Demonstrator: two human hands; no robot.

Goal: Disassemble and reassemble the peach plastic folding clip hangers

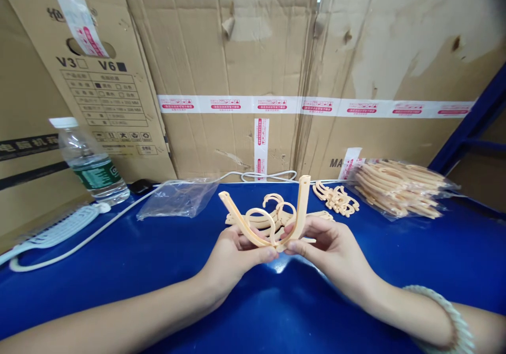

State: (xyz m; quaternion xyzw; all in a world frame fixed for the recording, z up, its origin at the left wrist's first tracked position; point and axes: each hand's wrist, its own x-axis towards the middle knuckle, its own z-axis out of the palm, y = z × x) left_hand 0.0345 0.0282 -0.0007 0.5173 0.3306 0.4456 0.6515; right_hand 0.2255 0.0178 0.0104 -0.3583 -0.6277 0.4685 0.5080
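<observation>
A beige plastic folding hanger [301, 206] is held up between my two hands, its two curved arms pointing upward in a V. My left hand [241, 248] pinches the left arm near the middle joint, thumb in front. On the other side, my right hand [328, 243] grips the right arm close to the same joint. A curved hook piece [264, 214] shows between the arms; its lower end by the joint is partly covered by fingers. Behind, several similar beige hanger parts [318, 215] lie on the blue table [177, 275], partly hidden by the held one.
Small beige hooks [336, 198] lie in a pile at the back right, beside bagged hanger arms [399, 185]. At the left are a clear plastic bag [177, 198], a water bottle [95, 169], a white hairbrush [63, 230] and a white cable [98, 235]. Cardboard [221, 148] stands behind.
</observation>
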